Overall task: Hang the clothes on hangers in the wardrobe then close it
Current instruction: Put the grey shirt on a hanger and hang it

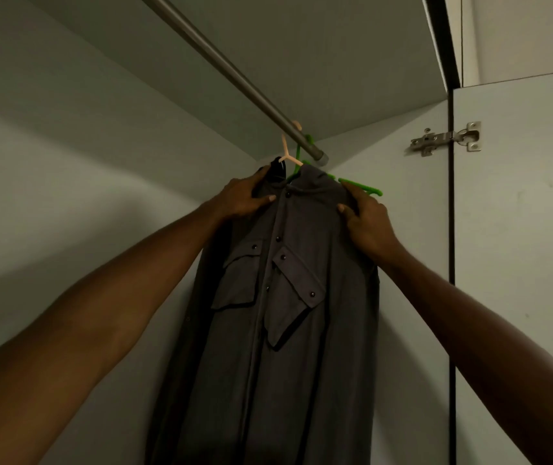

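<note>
A dark grey shirt [278, 297] hangs on a green hanger [362, 187] hooked over the metal rail [234, 78] inside the wardrobe, close to the rail's right end and the side wall [402, 213]. Just behind it a pale peach hanger [286, 154] carries a darker garment [276, 169], of which only a scrap shows.

The person reaches up with both arms. The left hand [244, 196] lies over the shirt's left shoulder, thumb across the front near the collar; the right hand [365, 219] grips the other shoulder, fingers [344, 209] curled into the cloth, where the green hanger's arm pokes out bare beyond the fabric. So that side looks to have slid off the end, or not yet been pulled over it.

From here the shirt looks soft and limp, light enough for one hand, with no stiffness of its own; it drapes straight down and the pocket flaps sag. Cloth like this will likely slip along smooth plastic, so I would judge the shoulder seams the right place to hold, tugging each outward over the hanger tips rather than pulling on the front placket or the buttons. The hanger itself seems thin and may swing on the rail if pushed sideways.

The door [520, 229] stands open to the right, its hinge [446, 139] showing.
</note>
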A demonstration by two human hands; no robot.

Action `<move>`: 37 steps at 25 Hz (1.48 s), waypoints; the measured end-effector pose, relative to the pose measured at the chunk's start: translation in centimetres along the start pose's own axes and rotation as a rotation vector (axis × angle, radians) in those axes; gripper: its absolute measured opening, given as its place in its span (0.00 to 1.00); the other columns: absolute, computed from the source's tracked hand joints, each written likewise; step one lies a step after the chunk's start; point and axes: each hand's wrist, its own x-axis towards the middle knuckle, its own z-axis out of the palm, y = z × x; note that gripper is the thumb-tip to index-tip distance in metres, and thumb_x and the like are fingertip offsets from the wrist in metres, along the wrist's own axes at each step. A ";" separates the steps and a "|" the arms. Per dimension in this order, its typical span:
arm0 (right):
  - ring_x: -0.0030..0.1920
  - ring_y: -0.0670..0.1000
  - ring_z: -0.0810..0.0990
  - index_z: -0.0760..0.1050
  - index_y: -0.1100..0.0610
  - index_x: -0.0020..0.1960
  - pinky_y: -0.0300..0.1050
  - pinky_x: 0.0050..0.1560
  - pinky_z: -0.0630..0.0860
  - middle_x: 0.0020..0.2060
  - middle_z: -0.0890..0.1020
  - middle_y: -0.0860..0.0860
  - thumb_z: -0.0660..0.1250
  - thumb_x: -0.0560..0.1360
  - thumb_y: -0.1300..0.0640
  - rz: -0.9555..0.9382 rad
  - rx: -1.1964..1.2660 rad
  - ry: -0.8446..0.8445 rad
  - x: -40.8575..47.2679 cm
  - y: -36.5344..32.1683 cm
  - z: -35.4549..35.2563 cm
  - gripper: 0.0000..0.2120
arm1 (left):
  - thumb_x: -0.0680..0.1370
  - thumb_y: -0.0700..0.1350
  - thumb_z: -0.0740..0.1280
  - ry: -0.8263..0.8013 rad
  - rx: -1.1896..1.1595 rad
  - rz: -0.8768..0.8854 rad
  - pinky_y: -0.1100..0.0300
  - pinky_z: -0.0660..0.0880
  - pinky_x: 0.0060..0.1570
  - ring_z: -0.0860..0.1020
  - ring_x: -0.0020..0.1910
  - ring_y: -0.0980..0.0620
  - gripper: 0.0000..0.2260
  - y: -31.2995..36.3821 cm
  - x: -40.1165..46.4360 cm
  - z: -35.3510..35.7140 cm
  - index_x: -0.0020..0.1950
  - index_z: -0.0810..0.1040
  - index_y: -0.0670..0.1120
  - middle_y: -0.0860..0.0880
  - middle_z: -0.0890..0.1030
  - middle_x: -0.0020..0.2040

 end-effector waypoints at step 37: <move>0.63 0.51 0.76 0.59 0.50 0.75 0.52 0.63 0.76 0.68 0.75 0.51 0.79 0.66 0.35 0.520 0.241 0.053 -28.6 1.9 2.1 0.48 | 0.70 0.57 0.79 -0.388 -0.791 -0.923 0.52 0.83 0.47 0.83 0.55 0.47 0.29 0.0 -31.1 11.7 0.66 0.77 0.46 0.45 0.83 0.59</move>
